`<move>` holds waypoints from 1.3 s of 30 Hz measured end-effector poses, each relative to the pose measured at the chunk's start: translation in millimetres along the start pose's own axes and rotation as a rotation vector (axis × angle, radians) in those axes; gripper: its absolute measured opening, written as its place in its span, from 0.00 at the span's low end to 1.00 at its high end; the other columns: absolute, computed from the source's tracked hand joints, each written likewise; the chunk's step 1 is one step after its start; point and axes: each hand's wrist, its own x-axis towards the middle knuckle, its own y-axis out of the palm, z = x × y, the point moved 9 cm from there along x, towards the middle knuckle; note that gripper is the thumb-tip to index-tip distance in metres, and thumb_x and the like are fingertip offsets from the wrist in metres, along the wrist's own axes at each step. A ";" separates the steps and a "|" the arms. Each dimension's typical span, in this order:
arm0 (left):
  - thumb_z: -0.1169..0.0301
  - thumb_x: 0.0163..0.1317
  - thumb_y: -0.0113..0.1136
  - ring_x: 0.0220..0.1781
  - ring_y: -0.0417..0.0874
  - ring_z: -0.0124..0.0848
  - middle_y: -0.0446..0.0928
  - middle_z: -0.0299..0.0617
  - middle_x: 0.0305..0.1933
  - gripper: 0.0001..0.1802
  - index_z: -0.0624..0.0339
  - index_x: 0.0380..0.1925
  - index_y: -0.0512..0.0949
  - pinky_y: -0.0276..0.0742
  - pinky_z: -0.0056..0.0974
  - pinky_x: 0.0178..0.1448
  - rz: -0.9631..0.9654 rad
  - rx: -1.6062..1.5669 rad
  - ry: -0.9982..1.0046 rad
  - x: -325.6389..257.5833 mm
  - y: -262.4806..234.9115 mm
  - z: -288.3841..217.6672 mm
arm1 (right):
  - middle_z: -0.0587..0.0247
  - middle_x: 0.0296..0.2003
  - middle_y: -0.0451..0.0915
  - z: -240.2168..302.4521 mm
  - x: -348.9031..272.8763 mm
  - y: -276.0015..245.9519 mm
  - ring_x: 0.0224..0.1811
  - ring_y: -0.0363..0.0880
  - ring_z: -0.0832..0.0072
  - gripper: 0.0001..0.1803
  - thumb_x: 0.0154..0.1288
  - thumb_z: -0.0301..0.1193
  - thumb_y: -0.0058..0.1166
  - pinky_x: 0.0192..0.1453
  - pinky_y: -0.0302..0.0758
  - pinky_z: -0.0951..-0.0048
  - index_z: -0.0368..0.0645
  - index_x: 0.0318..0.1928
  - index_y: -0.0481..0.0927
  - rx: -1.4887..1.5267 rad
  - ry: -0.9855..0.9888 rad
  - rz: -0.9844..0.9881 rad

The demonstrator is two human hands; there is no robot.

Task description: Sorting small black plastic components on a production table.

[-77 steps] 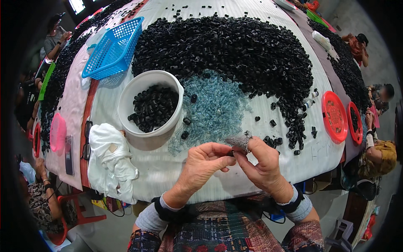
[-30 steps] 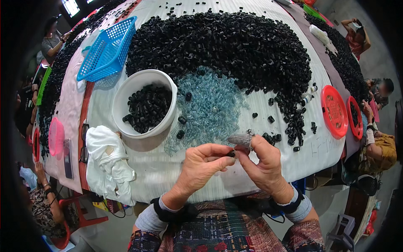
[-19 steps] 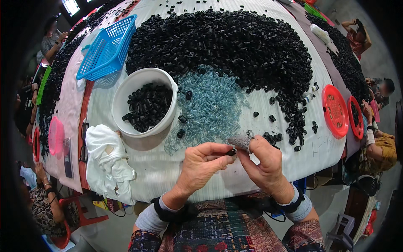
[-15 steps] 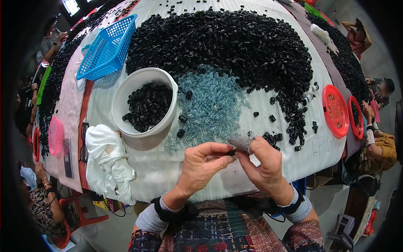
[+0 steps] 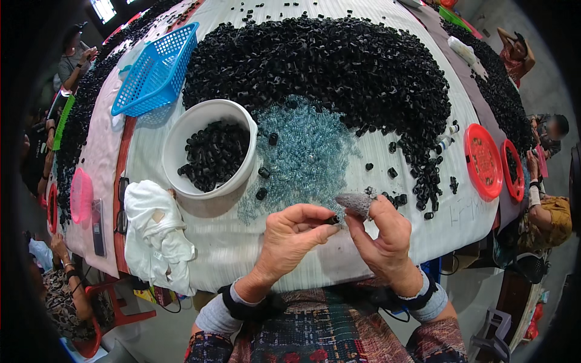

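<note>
My left hand (image 5: 292,238) pinches a small black plastic part (image 5: 332,220) between thumb and index finger, over the near part of the table. Close on its right, my right hand (image 5: 385,236) has a grey fabric cover (image 5: 356,204) over a fingertip. Its thumb is drawn in beneath that finger, and anything pinched there is too small to make out. Just beyond both hands lies a heap of tiny bluish, shiny pieces that look like springs (image 5: 305,154). A white bowl (image 5: 173,175) to the left holds several black parts (image 5: 215,154).
A large mound of black parts (image 5: 315,60) covers the far table. A blue basket (image 5: 142,100) stands far left, a crumpled white cloth (image 5: 154,236) near left. Red round lids (image 5: 482,162) lie right. Other people sit at both sides, including one in a yellow top (image 5: 549,221).
My right hand has drawn slightly right, away from my left, and the covered fingertip has tilted up a little. The left hand keeps its pinch on the black part.
</note>
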 end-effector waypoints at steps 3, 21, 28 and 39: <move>0.82 0.56 0.64 0.40 0.81 0.24 0.80 0.43 0.41 0.14 0.69 0.44 0.77 0.80 0.27 0.44 0.001 -0.029 0.002 0.3 0.6 -0.9 | 0.59 0.25 0.73 3.0 1.2 -2.0 0.24 0.72 0.69 0.15 0.49 0.12 0.59 0.25 0.71 0.72 0.35 0.40 0.78 -0.021 -0.050 -0.005; 0.80 0.57 0.64 0.40 0.82 0.26 0.81 0.44 0.40 0.13 0.69 0.42 0.77 0.80 0.28 0.41 0.038 0.016 0.026 2.8 6.2 -6.2 | 0.55 0.30 0.72 12.2 -4.3 8.4 0.28 0.72 0.60 0.18 0.42 0.12 0.58 0.27 0.71 0.65 0.33 0.38 0.75 -0.061 -0.215 0.074; 0.78 0.58 0.64 0.39 0.84 0.30 0.82 0.45 0.39 0.12 0.69 0.42 0.77 0.81 0.30 0.39 0.065 -0.096 -0.053 6.0 7.5 -1.3 | 0.54 0.29 0.72 8.9 -3.3 -1.4 0.26 0.70 0.59 0.18 0.42 0.12 0.57 0.28 0.70 0.64 0.33 0.38 0.76 -0.028 -0.164 0.009; 0.80 0.58 0.61 0.39 0.84 0.32 0.81 0.50 0.42 0.10 0.68 0.41 0.77 0.82 0.31 0.37 0.013 -0.220 -0.118 8.9 -5.5 11.3 | 0.56 0.32 0.79 -29.9 12.4 -20.9 0.31 0.79 0.67 0.17 0.51 0.11 0.51 0.35 0.75 0.71 0.36 0.42 0.80 -0.166 0.009 -0.014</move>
